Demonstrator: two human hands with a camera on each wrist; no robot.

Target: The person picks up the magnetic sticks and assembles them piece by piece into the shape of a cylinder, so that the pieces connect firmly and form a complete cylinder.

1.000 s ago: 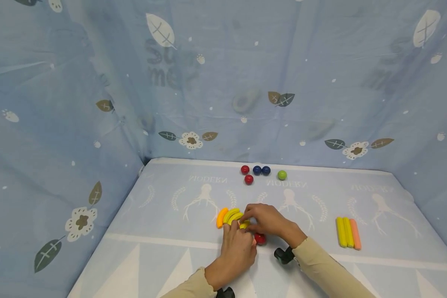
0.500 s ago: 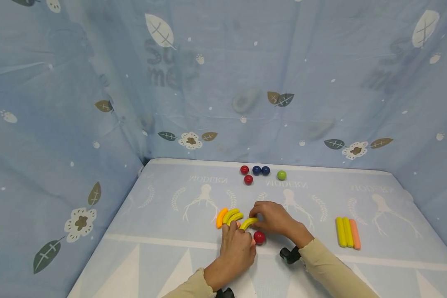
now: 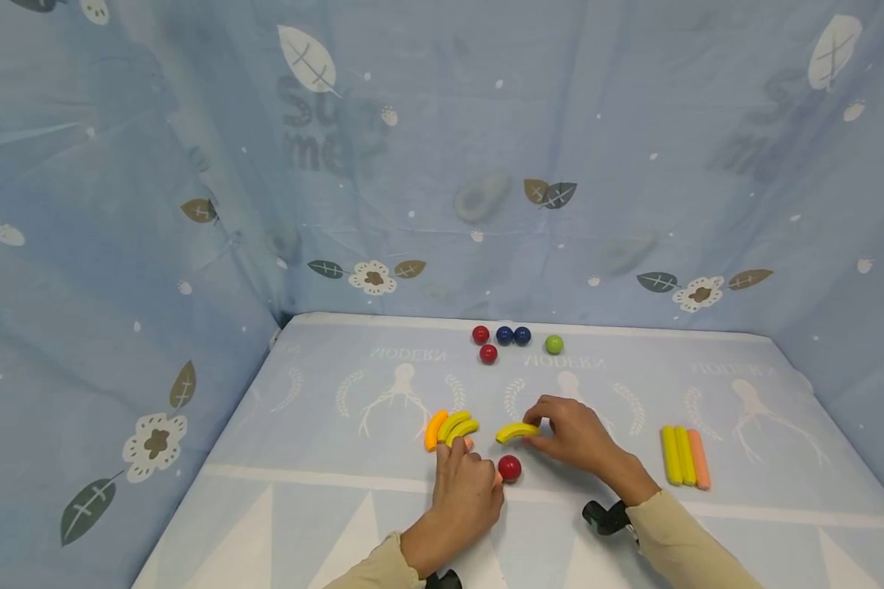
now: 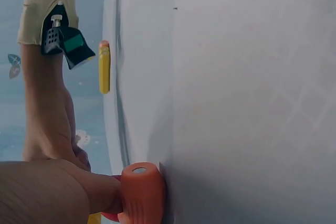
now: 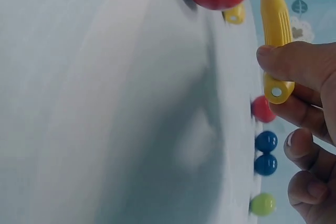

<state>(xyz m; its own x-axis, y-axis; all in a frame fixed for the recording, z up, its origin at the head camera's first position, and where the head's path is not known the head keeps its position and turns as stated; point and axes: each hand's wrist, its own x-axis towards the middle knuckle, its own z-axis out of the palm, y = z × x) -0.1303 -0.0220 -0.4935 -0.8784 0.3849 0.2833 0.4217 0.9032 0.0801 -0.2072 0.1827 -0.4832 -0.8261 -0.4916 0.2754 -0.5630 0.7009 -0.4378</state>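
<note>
My right hand pinches a curved yellow magnetic stick by its right end, between thumb and fingers. In the right wrist view a round metal spot shows on the end of that stick. My left hand grips a salmon-orange magnetic stick low at the table, mostly hidden under the hand in the head view. A red ball sits just right of the left hand, close to the salmon stick. Beyond the left fingertips lie a curved orange stick and two curved yellow sticks, side by side.
Toward the back of the table rest two red balls, two blue balls and a green ball. At the right lie two straight yellow sticks and a straight salmon stick. Fabric walls enclose the table.
My right hand has drawn the curved yellow stick away to the right, out from beside the left fingertips. The left hand stays in place, and the head view has shifted slightly.
</note>
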